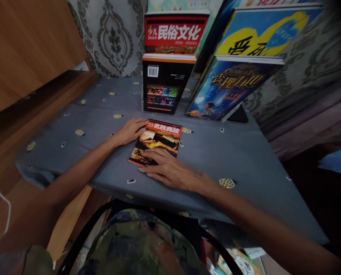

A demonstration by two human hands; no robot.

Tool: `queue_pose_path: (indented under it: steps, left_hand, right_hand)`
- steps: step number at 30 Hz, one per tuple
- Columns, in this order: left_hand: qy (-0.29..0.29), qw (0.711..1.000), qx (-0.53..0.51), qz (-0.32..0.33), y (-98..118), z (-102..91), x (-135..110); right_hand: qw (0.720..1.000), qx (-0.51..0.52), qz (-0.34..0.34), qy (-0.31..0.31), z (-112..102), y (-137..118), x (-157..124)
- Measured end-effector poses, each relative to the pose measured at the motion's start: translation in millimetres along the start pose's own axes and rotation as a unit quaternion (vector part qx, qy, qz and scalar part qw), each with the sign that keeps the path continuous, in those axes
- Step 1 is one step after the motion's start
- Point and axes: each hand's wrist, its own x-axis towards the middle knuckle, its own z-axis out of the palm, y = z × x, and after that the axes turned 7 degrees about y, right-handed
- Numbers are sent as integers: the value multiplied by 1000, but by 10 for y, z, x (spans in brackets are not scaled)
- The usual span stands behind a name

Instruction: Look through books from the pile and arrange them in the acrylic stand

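A thin book with a red title band and a dark sunset cover [159, 143] lies flat on the grey patterned tablecloth [239, 152]. My left hand [130, 130] rests at the book's upper left corner, fingers stretched out and touching its edge. My right hand [167, 169] lies flat over the book's near right corner, fingers spread on the cover and the cloth. Neither hand grips the book.
Behind the book, stands hold upright books: a black-backed one [163, 86], a red-titled one [174, 34] above it, a blue one [227, 89] and a blue-and-yellow one [262, 32]. Wooden panelling [24, 46] rises at left. A bag [136, 244] sits below the table's near edge.
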Motion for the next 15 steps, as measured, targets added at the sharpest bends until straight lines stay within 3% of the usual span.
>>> queue_pose_path:
  steps: [6, 11, 15]
  left_hand:
    - [0, 1000, -1, -7, 13, 8, -8]
    - [1, 1000, 18, -20, 57, -17, -3]
    - [22, 996, 76, -37, 352, -70, -25]
  right_hand:
    - [997, 70, 43, 11, -102, -6, -344]
    - [981, 167, 97, 11, -315, 20, -451]
    - [973, 139, 164, 83, -434, 312, -419]
